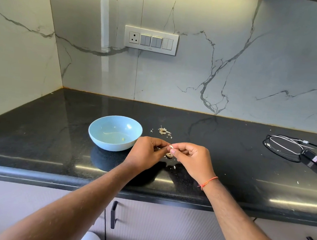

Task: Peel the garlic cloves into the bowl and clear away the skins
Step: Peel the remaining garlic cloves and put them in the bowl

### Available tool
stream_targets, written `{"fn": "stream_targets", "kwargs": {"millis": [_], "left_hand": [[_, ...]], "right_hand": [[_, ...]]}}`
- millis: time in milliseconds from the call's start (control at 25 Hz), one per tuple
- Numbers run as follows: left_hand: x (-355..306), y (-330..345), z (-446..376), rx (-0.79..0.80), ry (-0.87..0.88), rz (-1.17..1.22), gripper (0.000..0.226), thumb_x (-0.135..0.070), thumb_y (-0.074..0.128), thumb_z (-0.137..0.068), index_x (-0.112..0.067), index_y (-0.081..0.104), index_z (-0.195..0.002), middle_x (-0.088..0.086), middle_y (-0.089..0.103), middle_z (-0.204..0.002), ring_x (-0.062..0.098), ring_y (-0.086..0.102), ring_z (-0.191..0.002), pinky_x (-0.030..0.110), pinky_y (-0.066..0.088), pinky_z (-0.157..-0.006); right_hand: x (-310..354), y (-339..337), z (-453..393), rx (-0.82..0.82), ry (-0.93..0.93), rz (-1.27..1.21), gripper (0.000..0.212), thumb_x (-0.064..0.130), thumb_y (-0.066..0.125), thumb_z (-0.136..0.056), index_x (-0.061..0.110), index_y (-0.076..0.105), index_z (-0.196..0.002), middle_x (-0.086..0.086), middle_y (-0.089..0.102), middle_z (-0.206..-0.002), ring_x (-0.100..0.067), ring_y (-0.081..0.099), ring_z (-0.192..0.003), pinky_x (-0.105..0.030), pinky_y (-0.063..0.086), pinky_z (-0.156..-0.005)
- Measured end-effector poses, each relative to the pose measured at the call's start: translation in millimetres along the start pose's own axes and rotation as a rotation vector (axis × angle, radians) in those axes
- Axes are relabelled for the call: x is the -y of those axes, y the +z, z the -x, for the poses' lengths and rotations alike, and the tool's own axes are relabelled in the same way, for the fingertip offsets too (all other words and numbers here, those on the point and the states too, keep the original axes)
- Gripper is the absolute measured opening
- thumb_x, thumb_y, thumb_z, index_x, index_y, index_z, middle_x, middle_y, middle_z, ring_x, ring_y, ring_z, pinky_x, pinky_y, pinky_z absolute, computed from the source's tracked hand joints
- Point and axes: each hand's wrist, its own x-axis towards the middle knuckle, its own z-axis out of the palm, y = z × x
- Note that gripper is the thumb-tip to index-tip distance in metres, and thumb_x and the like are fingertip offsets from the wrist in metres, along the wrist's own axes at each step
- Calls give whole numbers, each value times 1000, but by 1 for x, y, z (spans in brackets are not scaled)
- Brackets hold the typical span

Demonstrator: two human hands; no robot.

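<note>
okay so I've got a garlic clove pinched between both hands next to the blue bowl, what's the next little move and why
Probably pull the last skin off and drop the clove into the bowl to its left. Both the left hand and right hand pinch it above the counter, the bowl looks nearly bare, and skins already lie loose behind the hands.

Pale blue bowl (115,133), glossy black countertop (42,131), white wall panels (213,67) veined in grey (marble pattern), beige garlic skins (164,130), white cable (286,144), orange wrist thread (208,182), black cabinet handle (113,215)
</note>
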Motion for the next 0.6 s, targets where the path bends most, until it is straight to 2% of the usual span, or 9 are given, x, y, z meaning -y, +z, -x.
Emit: {"fn": "stream_targets", "kwargs": {"millis": [120,280,360,480,520,600], "left_hand": [[0,-1,1,10,15,-12,11,-27,77,-99,-27,87,-104,-29,74,-70,-14,63,-60,3,42,-63],[0,0,1,37,34,-30,12,-29,76,-100,-30,87,-104,-21,80,-79,-11,63,-63,8,46,-64],[1,1,1,39,42,-47,12,-30,75,-100,-31,86,-104,-20,80,-78,-6,61,-62,16,52,-61],[1,1,2,17,26,-75,10,-30,75,-99,-30,85,-101,-15,80,-79,8,68,-64,30,59,-66],[1,2,2,13,36,-94,10,-30,75,-99,-29,84,-100,-15,79,-77,10,69,-65,29,58,-64],[-1,2,2,8,67,-151,9,-29,74,-99,-28,83,-96,-20,72,-70,3,64,-62,16,48,-59]], "right_hand": [[-2,1,2,-57,-87,101,9,19,83,-92,23,88,-98,14,81,-81,-4,77,-75,-26,65,-74],[-6,0,0,-36,-48,78,9,17,78,-96,20,86,-97,5,82,-78,-9,77,-73,-27,65,-71],[-5,0,-2,-10,12,1,12,11,75,-98,17,85,-96,1,82,-77,-9,77,-70,-24,64,-67],[-3,2,-4,14,80,-68,15,8,71,-100,14,84,-94,-3,82,-77,-9,74,-67,-23,60,-62],[-4,2,-5,17,91,-73,16,8,70,-100,15,83,-93,-2,81,-76,-9,74,-67,-23,59,-60],[-3,3,-5,23,98,-73,21,9,69,-101,21,81,-89,3,80,-74,-7,72,-65,-22,57,-57]]}}
